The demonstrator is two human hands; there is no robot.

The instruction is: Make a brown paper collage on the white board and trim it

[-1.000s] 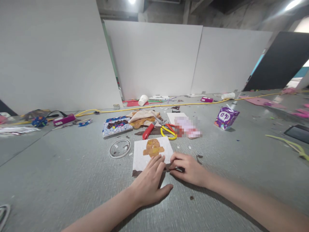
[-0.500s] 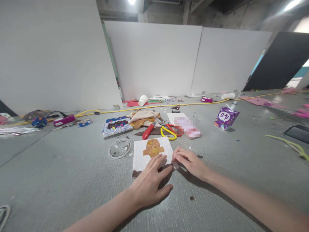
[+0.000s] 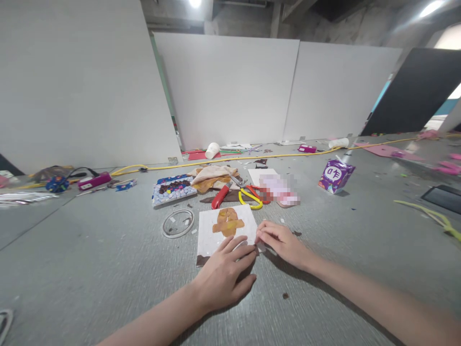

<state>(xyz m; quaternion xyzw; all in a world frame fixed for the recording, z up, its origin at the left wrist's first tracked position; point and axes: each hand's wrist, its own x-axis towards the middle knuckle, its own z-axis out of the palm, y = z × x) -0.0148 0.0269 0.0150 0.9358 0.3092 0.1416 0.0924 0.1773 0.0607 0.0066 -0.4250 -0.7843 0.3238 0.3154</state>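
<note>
A white square card point(image 3: 211, 231) with a brown-orange patch point(image 3: 227, 222) lies on the grey surface in front of me. My left hand point(image 3: 225, 274) rests on its near edge, fingers stretched over the card. My right hand point(image 3: 279, 240) is at the card's right near corner, fingertips pinched on a small pale scrap or tape piece that I cannot make out clearly. A dark brown strip point(image 3: 202, 260) shows under the card's near left corner.
Beyond the card lie red and yellow scissors point(image 3: 248, 196), a red cutter point(image 3: 220, 196), a tape ring point(image 3: 177, 223), a mosaic tile point(image 3: 173, 188), crumpled cloth point(image 3: 213, 176) and a purple carton point(image 3: 335, 176). A yellow cable point(image 3: 230, 158) runs along white wall panels.
My right hand moved up from the near side to the card's right corner and now pinches there. My left hand slid back a little and curled its fingers slightly.
</note>
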